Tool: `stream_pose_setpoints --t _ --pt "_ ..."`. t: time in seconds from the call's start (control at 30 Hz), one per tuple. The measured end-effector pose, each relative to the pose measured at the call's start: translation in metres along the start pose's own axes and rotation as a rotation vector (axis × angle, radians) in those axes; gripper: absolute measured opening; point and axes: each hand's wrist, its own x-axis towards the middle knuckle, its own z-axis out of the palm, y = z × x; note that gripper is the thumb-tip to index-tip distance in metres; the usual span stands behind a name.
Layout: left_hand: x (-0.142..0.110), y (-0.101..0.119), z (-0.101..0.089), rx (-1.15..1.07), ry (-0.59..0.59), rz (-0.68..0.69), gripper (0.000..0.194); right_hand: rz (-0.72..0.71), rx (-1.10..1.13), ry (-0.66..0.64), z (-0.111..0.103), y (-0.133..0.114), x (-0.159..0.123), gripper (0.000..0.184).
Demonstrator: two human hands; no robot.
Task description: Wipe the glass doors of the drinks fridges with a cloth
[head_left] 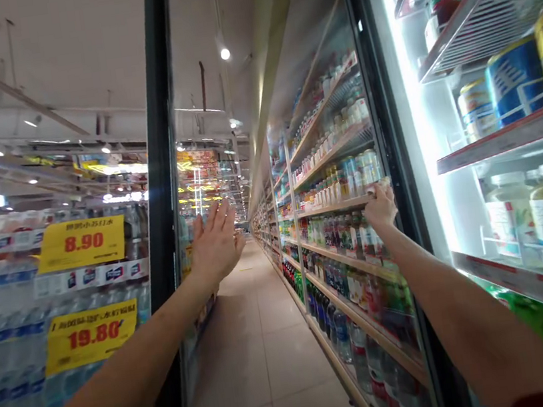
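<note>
A glass cooler door (297,388) with a black frame stands open in front of me. My left hand (216,241) is open, palm toward the pane with fingers stretched up, at or very near the glass on its left side. On the pane's right side, close to the black frame, my right hand (381,205) is closed around a crumpled whitish cloth (375,187). Most of the cloth is hidden by my fingers. Whether it is fabric or paper, I cannot tell.
To the right, lit cooler shelves (510,141) hold cans and jars. Stacked bottled water (0,356) with yellow price signs (82,243) is at the left. In the pane appear a tiled aisle (251,314) and long rows of drinks (341,234), seen through or reflected.
</note>
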Motion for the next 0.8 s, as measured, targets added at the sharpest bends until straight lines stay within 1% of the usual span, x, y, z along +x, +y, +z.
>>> stream_pose_setpoints --t 0.03,0.1,0.13,0.17,0.2,0.23,0.27,0.3,0.37,0.4,0.43,0.47,0.5,0.53,0.57,0.6,0.63,0.67,0.7,0.73,0.8 --pt "0.004 0.001 0.000 0.006 -0.002 -0.013 0.051 -0.003 -0.001 -0.008 0.005 -0.013 0.001 0.050" --pt "0.011 0.002 0.000 0.019 -0.007 -0.036 0.052 -0.075 0.009 -0.053 0.021 -0.054 -0.006 0.051" --pt "0.015 0.003 0.000 0.027 -0.008 -0.041 0.053 -0.187 0.026 -0.099 0.029 -0.075 -0.011 0.050" --pt "0.018 0.003 0.000 0.037 -0.010 -0.042 0.053 -0.343 0.055 -0.155 0.035 -0.092 -0.015 0.050" --pt "0.020 0.003 -0.001 0.047 -0.011 -0.040 0.053 -0.463 0.077 -0.199 0.039 -0.104 -0.018 0.050" --pt "0.022 0.002 -0.002 0.058 -0.010 -0.035 0.053 -0.520 0.093 -0.213 0.041 -0.109 -0.019 0.050" --pt "0.024 0.000 -0.003 0.067 -0.010 -0.030 0.053 -0.503 0.100 -0.192 0.040 -0.107 -0.018 0.049" --pt "0.026 -0.002 -0.005 0.075 -0.011 -0.027 0.053 -0.426 0.099 -0.144 0.038 -0.101 -0.014 0.049" --pt "0.029 -0.009 -0.008 0.087 -0.012 -0.033 0.053 -0.174 0.087 -0.003 0.033 -0.084 -0.003 0.049" --pt "0.031 -0.012 -0.010 0.091 -0.011 -0.042 0.053 -0.070 0.083 0.051 0.033 -0.080 0.002 0.049" --pt "0.033 -0.015 -0.011 0.096 -0.007 -0.054 0.053 -0.016 0.081 0.072 0.034 -0.082 0.004 0.049" --pt "0.033 -0.018 -0.012 0.102 -0.004 -0.067 0.053 -0.015 0.084 0.060 0.036 -0.089 0.002 0.049" --pt "0.034 -0.020 -0.012 0.107 0.000 -0.077 0.052 -0.059 0.094 0.027 0.040 -0.102 -0.003 0.048" --pt "0.033 -0.022 -0.012 0.112 0.000 -0.082 0.052 -0.159 0.111 -0.026 0.044 -0.119 -0.010 0.047" --pt "0.032 -0.022 -0.012 0.116 -0.003 -0.081 0.052 -0.306 0.132 -0.095 0.048 -0.137 -0.020 0.047" --pt "0.029 -0.023 -0.013 0.118 -0.010 -0.075 0.053 -0.484 0.156 -0.167 0.051 -0.153 -0.029 0.046" --pt "0.026 -0.023 -0.013 0.119 -0.019 -0.063 0.053 -0.645 0.175 -0.231 0.053 -0.165 -0.035 0.047" --pt "0.023 -0.023 -0.015 0.119 -0.031 -0.046 0.053 -0.752 0.185 -0.273 0.052 -0.172 -0.038 0.047" --pt "0.020 -0.023 -0.018 0.119 -0.042 -0.027 0.053 -0.774 0.184 -0.279 0.051 -0.174 -0.037 0.047" --pt "0.017 -0.023 -0.021 0.119 -0.049 -0.008 0.052 -0.698 0.178 -0.240 0.049 -0.171 -0.032 0.047" --pt "0.014 -0.026 -0.031 0.122 -0.039 0.027 0.050 -0.374 0.163 -0.081 0.047 -0.161 -0.017 0.047"
